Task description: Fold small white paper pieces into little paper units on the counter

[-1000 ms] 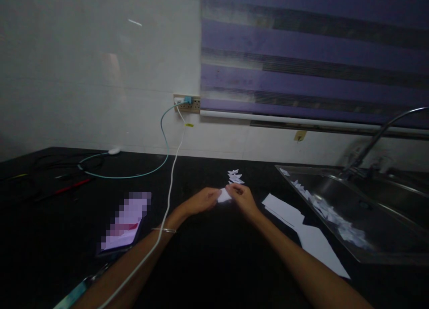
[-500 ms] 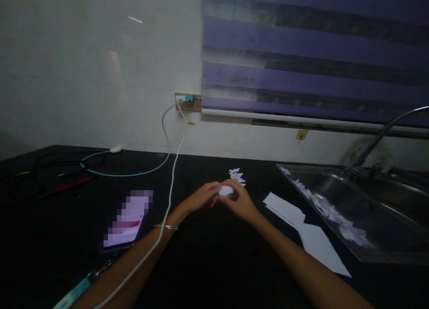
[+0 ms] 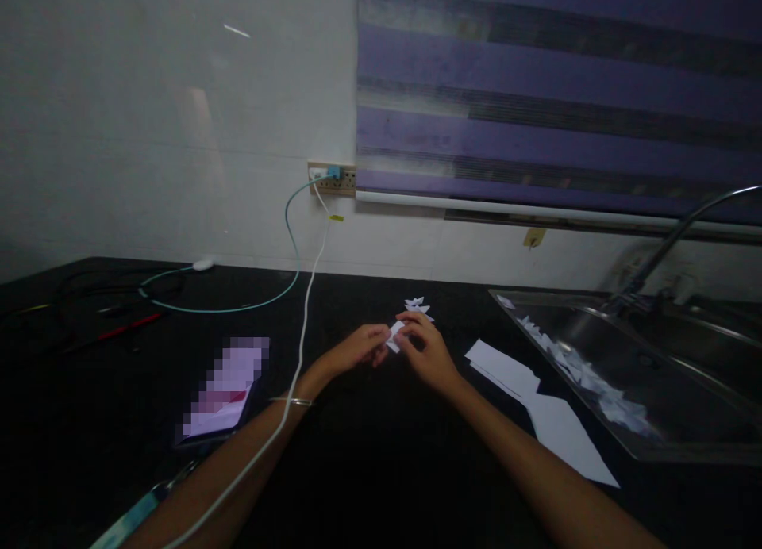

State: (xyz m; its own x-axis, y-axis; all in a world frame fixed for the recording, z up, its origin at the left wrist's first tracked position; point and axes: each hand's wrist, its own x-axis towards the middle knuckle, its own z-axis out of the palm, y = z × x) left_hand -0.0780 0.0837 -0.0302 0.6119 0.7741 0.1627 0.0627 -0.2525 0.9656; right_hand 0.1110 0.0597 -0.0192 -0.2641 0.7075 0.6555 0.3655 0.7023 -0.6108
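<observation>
Between my hands is a small piece of folded white paper [image 3: 395, 336], held above the black counter. My left hand [image 3: 361, 348] pinches its left side between thumb and fingers. On its right side, my right hand [image 3: 426, 344] grips it with thumb and fingertips, the fingers curved over the top. Just behind my right hand, several small folded paper boats [image 3: 415, 303] stand in a row, partly hidden by the fingers. To the right of my right hand lie white paper strips [image 3: 503, 368] and larger white sheets [image 3: 568, 438].
A phone [image 3: 223, 390] with a lit, blurred screen lies at left. A white cable [image 3: 304, 327] runs from the wall socket [image 3: 332, 178] across my left forearm. More folded paper pieces [image 3: 586, 374] line the edge of the steel sink [image 3: 684, 454] at right. Dark cords [image 3: 89, 295] lie far left.
The folded paper has turned and now shows a flatter, squarer face. My right fingers have shifted over it, and the hands have spread slightly.
</observation>
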